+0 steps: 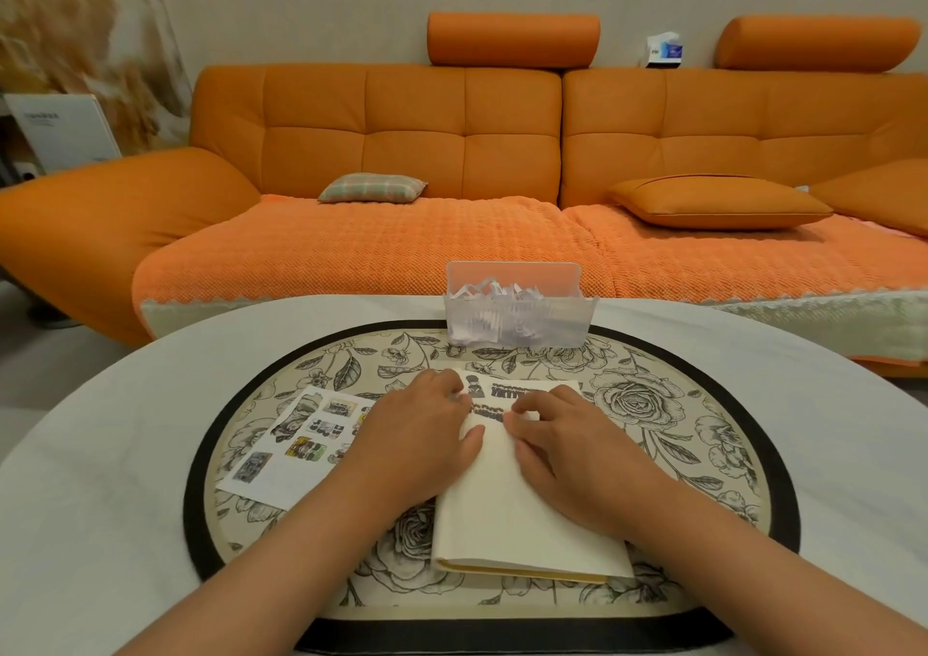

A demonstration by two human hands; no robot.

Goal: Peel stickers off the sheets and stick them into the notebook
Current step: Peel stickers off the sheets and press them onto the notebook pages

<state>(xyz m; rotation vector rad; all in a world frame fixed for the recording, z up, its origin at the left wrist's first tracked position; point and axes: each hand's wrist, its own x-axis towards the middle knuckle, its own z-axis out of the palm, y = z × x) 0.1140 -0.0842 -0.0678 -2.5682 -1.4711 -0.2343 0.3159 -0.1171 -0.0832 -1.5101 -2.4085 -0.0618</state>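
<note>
A cream notebook (pixel 507 515) lies open on the floral mat, with dark stickers (pixel 507 391) stuck along the top of its page. My left hand (pixel 417 434) lies flat on the page's left side, fingers reaching toward the stickers. On the right side of the page, my right hand (pixel 562 439) has its fingers bent and its fingertips press on a sticker. A white sticker sheet (pixel 291 447) with several picture stickers lies left of the notebook, partly under my left wrist.
A clear plastic box (pixel 517 304) of crumpled paper scraps stands at the far edge of the round floral mat (pixel 703 429). The mat covers a white table (pixel 100 454). An orange sofa (pixel 452 153) with cushions runs behind.
</note>
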